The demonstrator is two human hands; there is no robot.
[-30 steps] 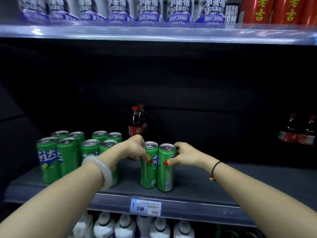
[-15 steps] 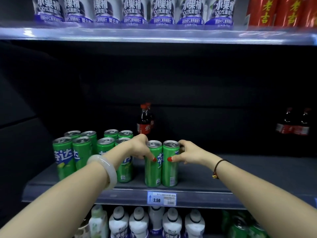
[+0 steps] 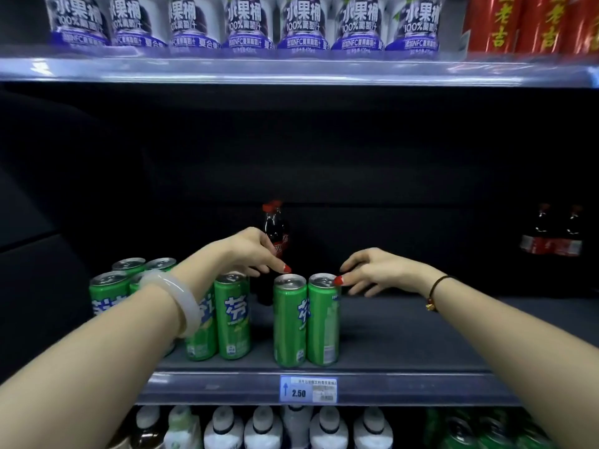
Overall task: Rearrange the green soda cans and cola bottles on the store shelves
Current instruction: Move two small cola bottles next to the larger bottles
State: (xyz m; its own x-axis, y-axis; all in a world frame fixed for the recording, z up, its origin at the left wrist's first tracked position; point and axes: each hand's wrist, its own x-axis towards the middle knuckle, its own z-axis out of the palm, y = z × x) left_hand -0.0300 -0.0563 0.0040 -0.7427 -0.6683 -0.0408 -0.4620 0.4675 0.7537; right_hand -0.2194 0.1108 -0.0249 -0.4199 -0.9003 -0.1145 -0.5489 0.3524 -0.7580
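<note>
Two green soda cans (image 3: 306, 319) stand side by side at the front edge of the dark shelf (image 3: 405, 338). My left hand (image 3: 243, 254) hovers just above and behind the left one, fingers apart, holding nothing. My right hand (image 3: 376, 270) hovers beside the top of the right one, its thumb tip at the rim, fingers apart. A cluster of several green cans (image 3: 227, 315) stands to the left, partly hidden by my left forearm. A cola bottle (image 3: 275, 228) stands behind my left hand. Two more cola bottles (image 3: 551, 233) stand at the far right.
The shelf above carries a row of white and purple juice bottles (image 3: 246, 24) and red cans (image 3: 531, 24). A price tag reading 2.50 (image 3: 308, 388) sits on the shelf's front rail. White-capped bottles (image 3: 265, 429) and green cans (image 3: 470, 432) fill the shelf below.
Both hands have let go of the two front cans and lifted off them. The view has shifted, so the cans sit lower and farther right in the frame.
</note>
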